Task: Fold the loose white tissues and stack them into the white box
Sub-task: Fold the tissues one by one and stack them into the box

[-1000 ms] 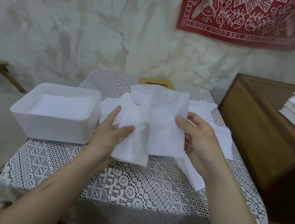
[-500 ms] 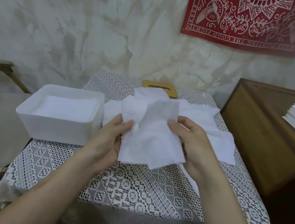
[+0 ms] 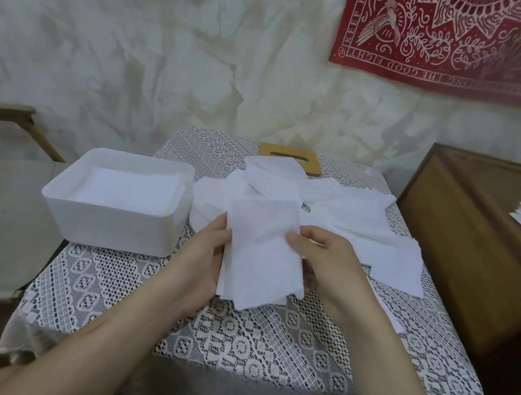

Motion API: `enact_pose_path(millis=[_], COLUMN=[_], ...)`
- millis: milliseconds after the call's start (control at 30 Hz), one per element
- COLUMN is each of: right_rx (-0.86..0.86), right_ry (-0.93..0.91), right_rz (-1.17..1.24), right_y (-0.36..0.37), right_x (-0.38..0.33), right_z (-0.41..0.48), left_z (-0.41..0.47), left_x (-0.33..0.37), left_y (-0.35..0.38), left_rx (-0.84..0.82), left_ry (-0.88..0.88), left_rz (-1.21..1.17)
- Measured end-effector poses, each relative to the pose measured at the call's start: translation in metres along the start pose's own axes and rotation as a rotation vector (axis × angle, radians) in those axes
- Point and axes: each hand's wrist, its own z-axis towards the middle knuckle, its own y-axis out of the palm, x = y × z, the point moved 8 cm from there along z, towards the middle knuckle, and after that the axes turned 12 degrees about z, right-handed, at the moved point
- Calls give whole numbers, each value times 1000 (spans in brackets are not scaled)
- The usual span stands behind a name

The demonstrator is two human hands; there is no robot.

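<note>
Nearest, above the lace-covered worktop (image 3: 261, 343), the left hand (image 3: 206, 257) and the right hand (image 3: 326, 268) are both gripping a half-folded tissue (image 3: 260, 249) by its long edges, the right thumb pressing on its face. Its lower edges are hanging uneven and layered, so the fold is probably sitting out of square. Creasing it like this risks fixing a crooked shape that is going to sit badly in the white box (image 3: 114, 230), which is standing just left of the hands and holding a flat stack of tissues. The thin paper may also be tearing if the hands are pulling apart. Farther back, the loose tissues (image 3: 352, 220) are lying overlapped, so lifting one could be dragging a neighbour off the worktop.
</note>
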Motion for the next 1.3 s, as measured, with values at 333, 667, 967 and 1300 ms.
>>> enact_pose_path(millis=[333, 667, 967, 1300], right_rx=[63, 154, 7, 3], right_ry=[-57, -80, -3, -46], right_rz=[-28, -84, -126, -112], right_y=[11, 7, 11, 10], right_x=[3, 8, 10, 12], right_z=[6, 8, 9, 10], left_z=[-7, -9, -7, -3], left_x=[5, 4, 13, 9], left_y=[0, 3, -8, -18], left_rx=[-27, -59, -4, 75], left_ry=[10, 13, 40, 57], left_rz=[-135, -46, -22, 195])
